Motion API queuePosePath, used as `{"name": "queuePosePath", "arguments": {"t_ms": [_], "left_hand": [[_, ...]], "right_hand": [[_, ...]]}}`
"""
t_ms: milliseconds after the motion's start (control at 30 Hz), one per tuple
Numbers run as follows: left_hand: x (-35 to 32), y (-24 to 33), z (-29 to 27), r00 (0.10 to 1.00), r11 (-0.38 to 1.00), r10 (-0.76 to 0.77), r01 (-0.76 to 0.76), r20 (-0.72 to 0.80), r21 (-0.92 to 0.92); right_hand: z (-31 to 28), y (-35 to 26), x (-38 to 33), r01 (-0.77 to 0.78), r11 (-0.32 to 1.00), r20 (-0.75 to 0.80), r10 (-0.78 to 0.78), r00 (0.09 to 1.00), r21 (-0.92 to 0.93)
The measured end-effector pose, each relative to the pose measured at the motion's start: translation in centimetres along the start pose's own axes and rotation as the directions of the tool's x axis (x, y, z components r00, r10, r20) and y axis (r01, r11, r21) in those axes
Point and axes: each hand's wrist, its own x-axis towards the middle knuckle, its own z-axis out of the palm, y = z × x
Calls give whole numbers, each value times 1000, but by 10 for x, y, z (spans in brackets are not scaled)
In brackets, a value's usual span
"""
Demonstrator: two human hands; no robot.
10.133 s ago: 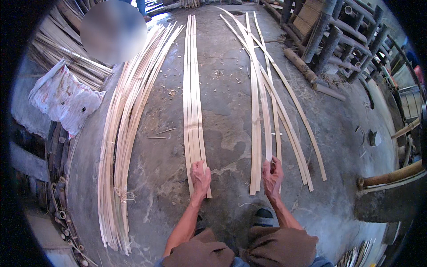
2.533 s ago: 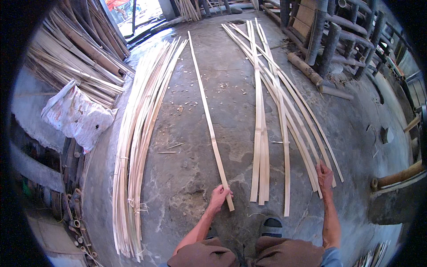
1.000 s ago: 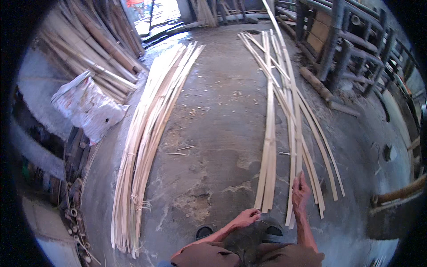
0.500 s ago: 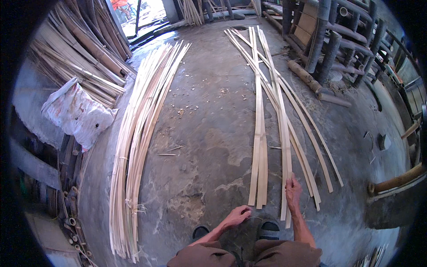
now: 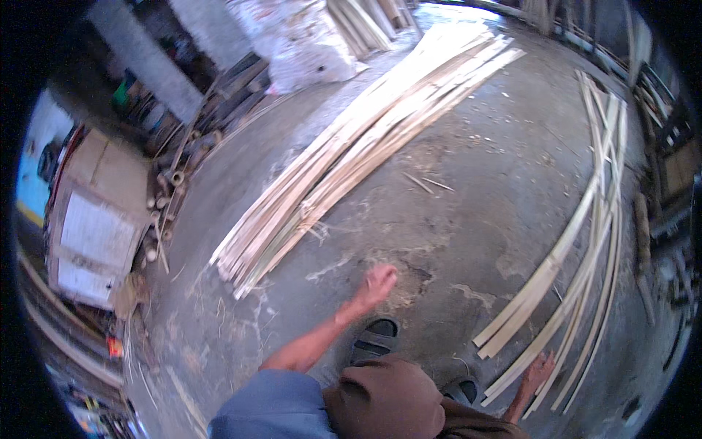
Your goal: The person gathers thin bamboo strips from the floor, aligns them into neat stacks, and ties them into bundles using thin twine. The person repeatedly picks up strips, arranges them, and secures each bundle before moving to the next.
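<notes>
My left hand (image 5: 379, 285) is lifted over the floor, in front of my left sandal. Its fingers look curled together, slightly blurred, with nothing visible in them. At the lower right, my right hand (image 5: 539, 371) is down among the near ends of a crossed group of pale bamboo strips (image 5: 578, 293). Its fingers look spread and lie against a strip without a clear grip. To the left, beyond my left hand, a thick bundle of long bamboo strips (image 5: 351, 161) lies slantwise, tied near its closer end.
A white sack (image 5: 311, 47) stands at the far left behind the bundle. Cut bamboo poles (image 5: 172, 194) are piled by the left wall, near a cardboard-coloured box (image 5: 102, 212). Small chips and two thin slivers (image 5: 428, 181) lie on the concrete floor. Bamboo frames (image 5: 680, 168) line the right side.
The view has swung left, so the bundle appears nearer the middle. My left hand has moved away from the crossed strips toward the bundle. My right hand's fingers have loosened at the strip ends.
</notes>
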Motion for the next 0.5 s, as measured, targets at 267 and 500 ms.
{"name": "queuePosePath", "arguments": {"t_ms": [267, 500], "left_hand": [[46, -141, -198, 797, 642, -144, 526, -586, 558], [45, -211, -296, 760, 683, -610, 647, -223, 338]], "right_hand": [[-14, -5, 32, 121, 969, 125, -150, 981, 215], [-40, -71, 26, 196, 948, 182, -245, 952, 250]]}}
